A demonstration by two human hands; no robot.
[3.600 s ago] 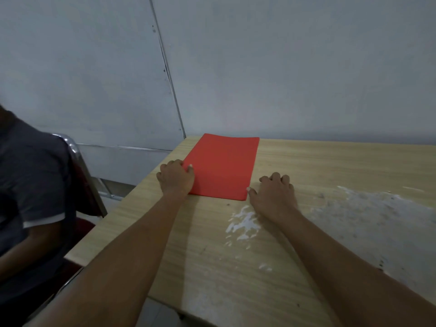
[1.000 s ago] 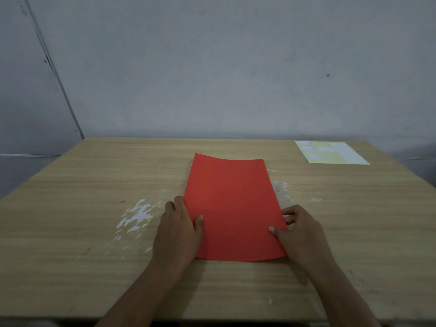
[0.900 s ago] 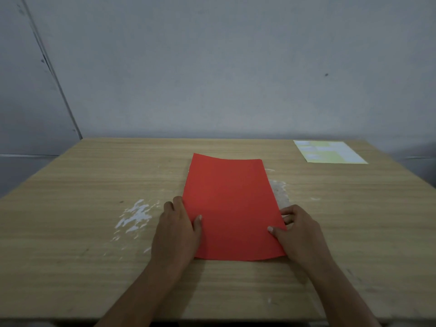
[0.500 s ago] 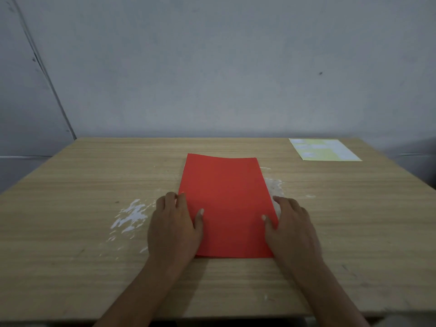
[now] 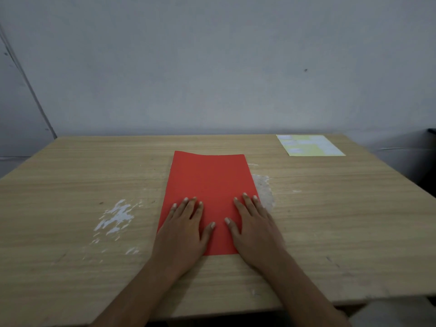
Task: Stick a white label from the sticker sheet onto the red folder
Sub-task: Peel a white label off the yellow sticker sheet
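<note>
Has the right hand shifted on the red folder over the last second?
Yes. The right hand has slid inward from the right edge of the red folder onto its face and now lies flat, palm down, fingers spread.

One head-worn view looks forward and down across the tabletop toward the far wall. It sits close above the near edge, centred between left and right.

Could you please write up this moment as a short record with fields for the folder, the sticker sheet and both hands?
folder: red folder flat on the wooden table, centre
sheet: sticker sheet at the far right corner, untouched
left hand: left hand flat on the folder's near left part, holding nothing
right hand: right hand flat on its near right part, holding nothing
label: none on the folder yet
</note>
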